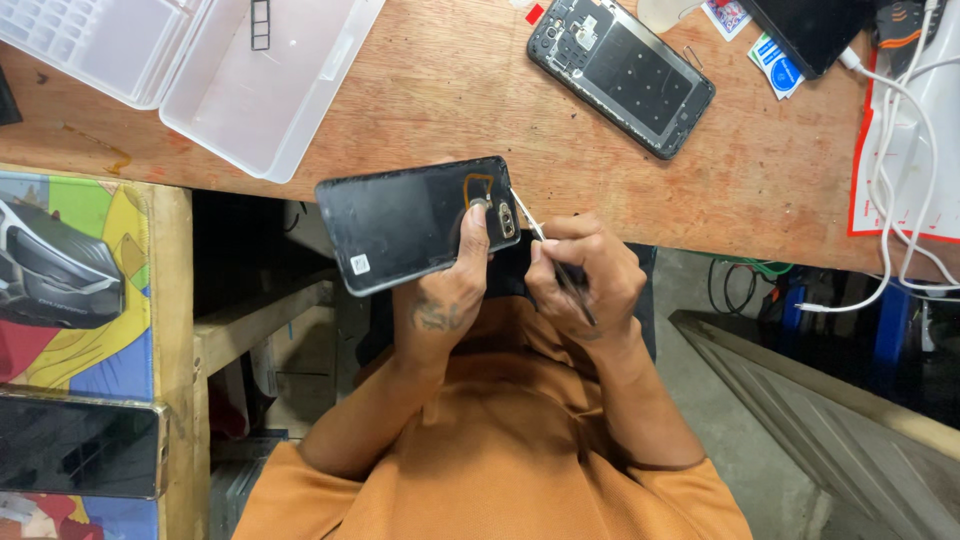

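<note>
Wooden workbench (420, 90) under a head camera, with an opened phone (622, 75) lying bare-backed near the far edge, a clear plastic case (200, 70) cut off at the top left, white cables (900, 200) trailing off the right side. Underside of the held phone panel (415, 222) and most left fingers hidden behind it; tweezers' tip hard to make out against the camera cutout. Left hand (450, 290) clamped on the black panel just off the bench edge, thumb pressed on its back; right hand (580, 275) closed tight around thin tweezers (550, 255), tip touching the panel's right end.
</note>
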